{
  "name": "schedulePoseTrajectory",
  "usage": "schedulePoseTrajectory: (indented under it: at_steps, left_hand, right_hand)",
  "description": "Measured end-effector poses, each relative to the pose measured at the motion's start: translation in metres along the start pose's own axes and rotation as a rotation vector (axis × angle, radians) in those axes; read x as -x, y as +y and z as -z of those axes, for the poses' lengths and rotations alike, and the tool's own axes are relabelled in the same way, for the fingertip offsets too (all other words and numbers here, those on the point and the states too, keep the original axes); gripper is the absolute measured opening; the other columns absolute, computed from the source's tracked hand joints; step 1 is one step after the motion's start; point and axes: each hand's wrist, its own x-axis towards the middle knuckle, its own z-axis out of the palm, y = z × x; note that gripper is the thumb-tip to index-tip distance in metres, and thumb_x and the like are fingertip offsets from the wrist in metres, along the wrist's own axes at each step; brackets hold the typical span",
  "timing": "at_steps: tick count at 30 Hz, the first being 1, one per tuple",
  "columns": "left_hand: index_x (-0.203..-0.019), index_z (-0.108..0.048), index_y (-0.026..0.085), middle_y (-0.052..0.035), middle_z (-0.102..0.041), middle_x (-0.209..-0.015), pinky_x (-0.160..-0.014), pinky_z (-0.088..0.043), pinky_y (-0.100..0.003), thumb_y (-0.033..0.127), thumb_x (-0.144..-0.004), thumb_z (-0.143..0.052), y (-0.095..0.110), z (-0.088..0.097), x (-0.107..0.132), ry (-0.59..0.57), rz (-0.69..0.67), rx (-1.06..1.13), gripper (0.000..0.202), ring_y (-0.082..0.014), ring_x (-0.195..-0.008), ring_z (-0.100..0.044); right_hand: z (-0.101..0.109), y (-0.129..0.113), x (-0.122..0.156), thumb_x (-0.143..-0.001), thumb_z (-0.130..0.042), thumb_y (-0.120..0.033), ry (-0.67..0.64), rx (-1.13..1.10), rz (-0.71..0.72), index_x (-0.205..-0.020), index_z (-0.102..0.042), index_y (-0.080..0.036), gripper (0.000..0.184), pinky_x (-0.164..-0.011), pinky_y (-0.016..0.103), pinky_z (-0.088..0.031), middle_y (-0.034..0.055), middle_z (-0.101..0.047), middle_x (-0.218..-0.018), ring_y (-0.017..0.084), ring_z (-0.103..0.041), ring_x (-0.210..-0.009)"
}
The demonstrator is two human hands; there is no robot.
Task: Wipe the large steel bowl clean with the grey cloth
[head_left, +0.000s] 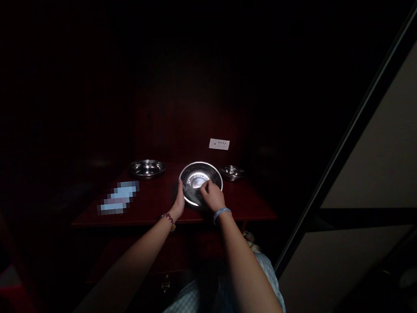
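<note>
A round steel plate (210, 172) is tilted up on the dark red table (150, 205), near its front edge. My left hand (179, 204) grips the plate's left rim. My right hand (212, 195) is closed and pressed against the plate's inner face, holding something small I cannot make out. A beaded bracelet is on my left wrist, a light blue band on my right.
A steel bowl (147, 168) stands at the table's back left, a smaller steel bowl (232, 172) at the right of the plate. A blurred pale item (118, 197) lies at left. A white socket plate (219, 144) is on the dark wall behind. The room is very dim.
</note>
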Motion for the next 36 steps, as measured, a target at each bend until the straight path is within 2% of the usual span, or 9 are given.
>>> schedulePoseTrajectory:
  at_steps: [6,12,15,18,23,25,28,32,36]
  left_hand:
    - [-0.132,-0.069,0.012,-0.0154,-0.072,-0.130,-0.117,-0.042,-0.034,0.054,-0.103,-0.038,0.003,-0.003,0.005,0.062,0.024,0.013,0.060,-0.0265,-0.130,-0.063]
    - [-0.131,-0.068,0.014,-0.0131,-0.071,-0.133,-0.119,-0.040,-0.035,0.049,-0.105,-0.036,0.002,-0.004,0.003,0.072,0.017,0.029,0.055,-0.0234,-0.133,-0.061]
    - [-0.130,-0.069,0.013,-0.0133,-0.071,-0.133,-0.118,-0.040,-0.034,0.050,-0.104,-0.037,0.003,-0.006,0.003,0.091,0.018,0.019,0.055,-0.0225,-0.133,-0.061]
    - [-0.130,-0.069,0.014,-0.0136,-0.075,-0.125,-0.117,-0.041,-0.034,0.050,-0.105,-0.032,0.006,-0.008,0.005,0.063,0.064,0.010,0.057,-0.0234,-0.131,-0.063]
    - [-0.127,-0.071,0.014,-0.0155,-0.076,-0.121,-0.118,-0.041,-0.037,0.051,-0.104,-0.034,0.007,-0.006,0.008,0.050,0.062,-0.020,0.058,-0.0263,-0.129,-0.064]
    - [-0.122,-0.074,0.014,-0.0156,-0.077,-0.119,-0.118,-0.041,-0.036,0.053,-0.103,-0.035,0.006,-0.004,0.008,0.029,0.047,-0.034,0.059,-0.0267,-0.129,-0.064]
    - [-0.114,-0.076,0.014,-0.0148,-0.078,-0.116,-0.117,-0.042,-0.035,0.054,-0.103,-0.035,0.005,-0.002,0.007,0.006,0.040,-0.040,0.058,-0.0259,-0.127,-0.066]
    - [-0.110,-0.075,0.013,-0.0165,-0.078,-0.115,-0.116,-0.044,-0.040,0.056,-0.101,-0.041,0.005,-0.002,0.005,-0.023,0.053,-0.043,0.056,-0.0272,-0.120,-0.069]
    - [-0.114,-0.074,0.013,-0.0168,-0.077,-0.119,-0.116,-0.043,-0.042,0.053,-0.102,-0.039,0.005,-0.001,0.004,-0.026,0.025,-0.069,0.055,-0.0291,-0.124,-0.067]
  right_hand:
    - [0.000,0.002,0.001,-0.102,-0.050,-0.035,-0.011,-0.057,0.009,-0.101,-0.068,-0.019,0.024,-0.086,0.027,-0.048,0.0093,-0.076,-0.107,0.021,-0.070,-0.102]
    - [-0.009,0.005,-0.010,-0.106,-0.039,-0.035,0.048,-0.465,0.028,-0.102,-0.066,-0.018,0.032,-0.088,0.024,-0.050,0.0098,-0.077,-0.106,0.017,-0.071,-0.101]
    - [-0.012,0.008,-0.014,-0.105,-0.039,-0.034,0.041,-0.560,-0.004,-0.107,-0.063,-0.015,0.031,-0.088,0.024,-0.051,0.0125,-0.076,-0.107,0.016,-0.071,-0.100]
    - [-0.009,0.010,-0.010,-0.104,-0.040,-0.031,0.034,-0.427,0.039,-0.109,-0.062,-0.016,0.027,-0.088,0.026,-0.051,0.0115,-0.075,-0.107,0.017,-0.071,-0.098]
    - [0.007,0.007,0.008,-0.104,-0.042,-0.025,-0.062,0.115,0.195,-0.109,-0.062,-0.015,0.022,-0.091,0.029,-0.047,0.0143,-0.073,-0.110,0.021,-0.069,-0.103]
    - [0.014,0.005,0.013,-0.104,-0.043,-0.025,-0.089,0.231,0.230,-0.110,-0.061,-0.014,0.022,-0.092,0.030,-0.046,0.0149,-0.073,-0.111,0.022,-0.068,-0.105]
    - [0.026,0.004,0.017,-0.103,-0.047,-0.027,-0.102,0.259,0.267,-0.108,-0.063,-0.015,0.020,-0.090,0.030,-0.046,0.0126,-0.073,-0.110,0.022,-0.068,-0.102]
    - [0.040,0.007,0.017,-0.098,-0.060,-0.038,-0.101,0.160,0.285,-0.105,-0.065,-0.019,0.021,-0.083,0.028,-0.047,0.0073,-0.074,-0.102,0.020,-0.069,-0.095]
    - [0.051,0.014,0.016,-0.098,-0.060,-0.032,-0.069,0.108,0.225,-0.113,-0.064,-0.021,0.019,-0.081,0.027,-0.047,0.0062,-0.075,-0.106,0.019,-0.070,-0.094]
